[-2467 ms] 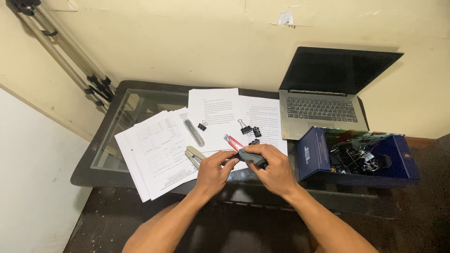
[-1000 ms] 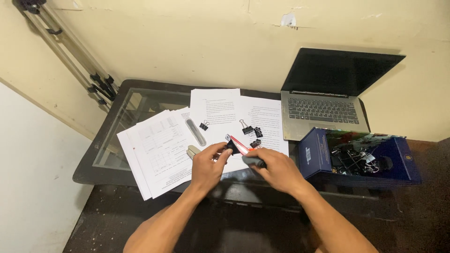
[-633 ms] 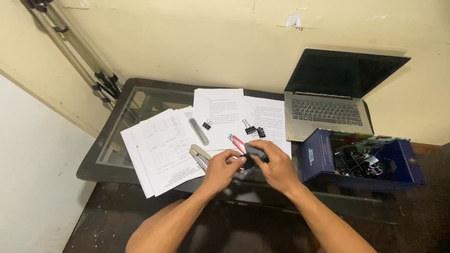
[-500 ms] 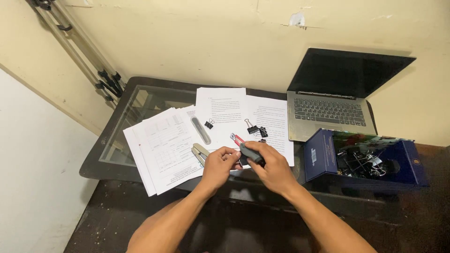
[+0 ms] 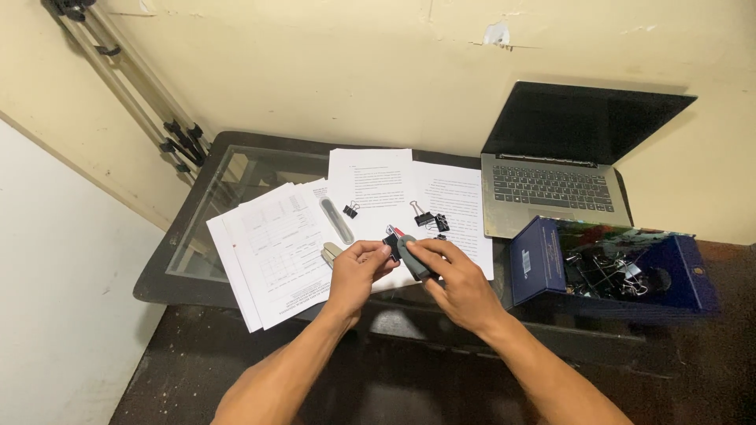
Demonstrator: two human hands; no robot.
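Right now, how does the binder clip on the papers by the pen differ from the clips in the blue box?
The small binder clip lies alone on a white sheet; the clips in the blue box lie heaped and tangled. The lone clip looks smaller than several in the box. Both are black with wire handles.

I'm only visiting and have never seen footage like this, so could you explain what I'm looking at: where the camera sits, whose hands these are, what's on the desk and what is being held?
There is no machine here. One camera is worn on a person's head and looks down, so both bare arms reaching in from the bottom belong to that person. The left hand and the right hand meet over the front edge of a glass-topped desk. The right hand grips a grey-handled tool with a red part at its far end, and the left fingers pinch a small black piece at that end; I cannot tell exactly what the tool is. On the desk lie printed sheets, a pen, loose binder clips, an open laptop and a blue box full of clips. A tripod leans against the wall.
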